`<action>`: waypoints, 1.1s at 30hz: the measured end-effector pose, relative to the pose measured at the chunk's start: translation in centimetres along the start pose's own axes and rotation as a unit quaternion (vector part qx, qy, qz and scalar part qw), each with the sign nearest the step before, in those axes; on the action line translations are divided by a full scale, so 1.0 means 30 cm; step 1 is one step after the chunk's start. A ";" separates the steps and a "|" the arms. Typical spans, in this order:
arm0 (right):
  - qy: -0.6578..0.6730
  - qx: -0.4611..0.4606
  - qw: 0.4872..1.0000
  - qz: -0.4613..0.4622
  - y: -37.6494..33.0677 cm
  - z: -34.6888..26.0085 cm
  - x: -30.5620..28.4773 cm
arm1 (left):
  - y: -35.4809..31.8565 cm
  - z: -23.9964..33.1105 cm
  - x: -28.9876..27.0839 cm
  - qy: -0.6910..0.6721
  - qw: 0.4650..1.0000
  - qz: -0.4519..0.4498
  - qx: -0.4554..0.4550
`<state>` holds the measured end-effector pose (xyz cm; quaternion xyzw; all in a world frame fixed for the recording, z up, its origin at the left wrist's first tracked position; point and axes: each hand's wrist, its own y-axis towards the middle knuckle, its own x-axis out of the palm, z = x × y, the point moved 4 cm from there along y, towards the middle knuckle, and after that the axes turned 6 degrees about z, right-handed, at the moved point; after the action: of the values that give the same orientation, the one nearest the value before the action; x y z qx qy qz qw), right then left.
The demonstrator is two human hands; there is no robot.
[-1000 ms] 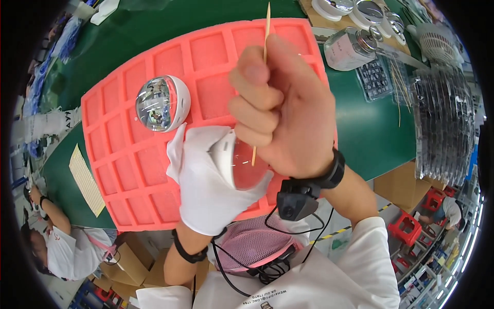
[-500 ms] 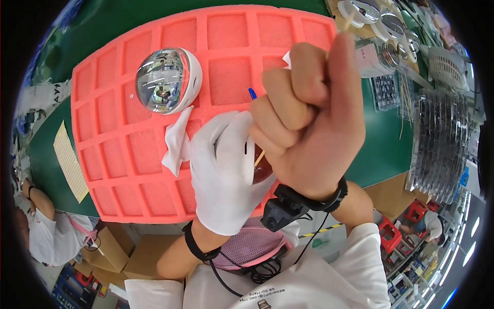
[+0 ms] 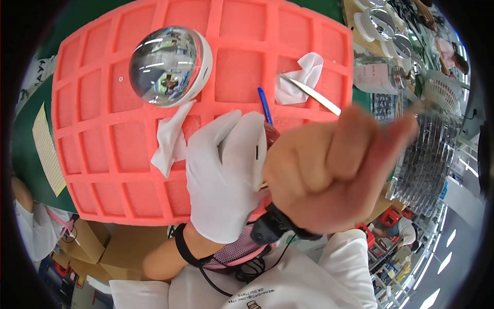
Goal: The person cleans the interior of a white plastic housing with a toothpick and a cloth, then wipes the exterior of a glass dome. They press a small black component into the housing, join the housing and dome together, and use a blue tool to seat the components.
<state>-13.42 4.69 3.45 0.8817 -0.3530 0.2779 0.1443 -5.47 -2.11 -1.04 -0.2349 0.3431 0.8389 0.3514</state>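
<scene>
My left hand [image 3: 221,172], in a white glove, is closed around a white-rimmed round piece [image 3: 261,147] with a small dark slot, mostly hidden by the fingers. Just right of it, my bare right hand [image 3: 329,172] is curled into a fist, blurred at the thumb and fingertips. A thin wooden stick [image 3: 264,186] shows a short end below that fist. On the pink foam tray [image 3: 216,110], a clear dome in a white ring [image 3: 167,67] rests farther left. A crumpled white cloth [image 3: 172,139] lies beside my left hand.
Metal tweezers [image 3: 311,94] lie across another white cloth [image 3: 303,77], with a blue pen-like stick [image 3: 264,103] nearby. Along the right stand a glass jar [image 3: 373,74], stacked clear trays [image 3: 424,159] and a white basket [image 3: 441,95]. A yellowish sheet [image 3: 47,149] lies left.
My right hand has moved right and lower, uncovering the tweezers and cloth. My left hand still grips the white-rimmed piece. The whole view has shifted slightly.
</scene>
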 end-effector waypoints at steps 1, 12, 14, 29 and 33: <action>0.103 -0.002 0.992 0.075 0.021 0.000 -0.027 | 0.003 -0.001 0.007 -0.004 1.000 0.003 -0.001; 0.159 -0.032 0.982 0.102 0.041 -0.015 -0.063 | -0.001 -0.002 0.008 0.012 1.000 -0.010 -0.018; 0.170 -0.039 0.979 0.107 0.047 -0.019 -0.070 | -0.004 -0.003 0.008 0.019 1.000 -0.014 -0.018; 0.073 -0.221 0.956 0.177 -0.010 0.017 -0.015 | -0.018 -0.023 0.012 -0.043 0.999 0.001 -0.005; 0.124 -0.163 0.966 0.159 -0.001 0.032 -0.024 | -0.038 -0.041 0.026 -0.015 1.000 0.015 0.014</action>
<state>-13.45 4.67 2.26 0.7376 -0.5087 0.3429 0.2821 -4.92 -2.09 -2.80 -0.2117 0.3530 0.8426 0.3473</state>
